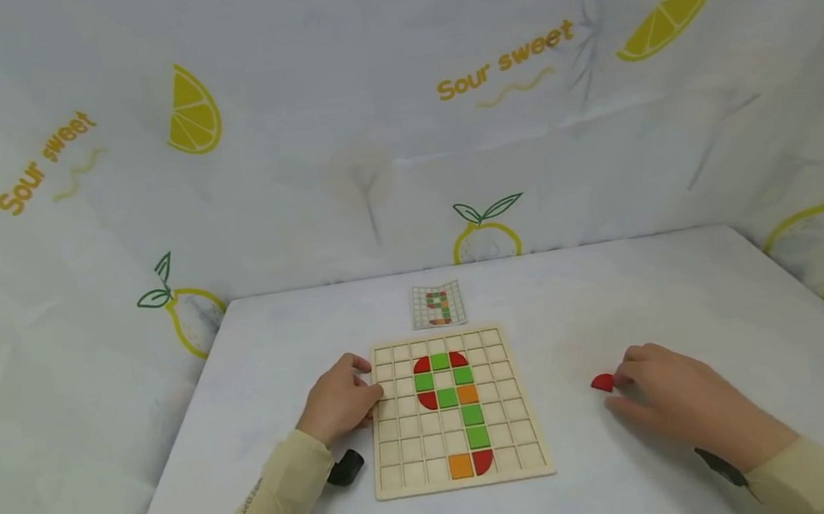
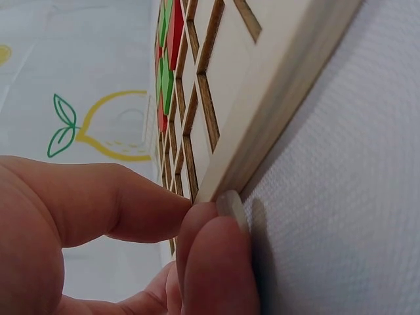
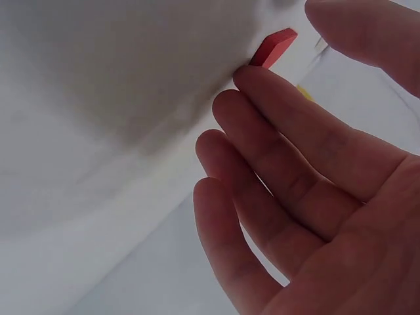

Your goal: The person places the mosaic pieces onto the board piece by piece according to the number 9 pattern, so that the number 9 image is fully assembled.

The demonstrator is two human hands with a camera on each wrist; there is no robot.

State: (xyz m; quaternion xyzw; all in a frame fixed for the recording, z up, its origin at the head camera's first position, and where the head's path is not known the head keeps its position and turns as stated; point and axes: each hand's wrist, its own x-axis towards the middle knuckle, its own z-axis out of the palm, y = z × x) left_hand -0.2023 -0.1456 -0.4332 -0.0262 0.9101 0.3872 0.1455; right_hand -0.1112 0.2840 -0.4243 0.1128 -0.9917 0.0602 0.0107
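A square wooden grid board lies on the white table, with green, orange and red pieces set in its cells in the shape of a 9. My left hand pinches the board's left edge between thumb and fingertips, as the left wrist view shows up close. Right of the board, a loose red quarter-round piece lies on the table. Beside it is my right hand, its fingers loosely extended. In the right wrist view the index fingertip meets the red piece, while the thumb stands apart from it.
Behind the board lies a small printed card showing a grid with a coloured 9. A white cloth backdrop with lemon prints rises behind the table. Black wrist straps show under the sleeves.
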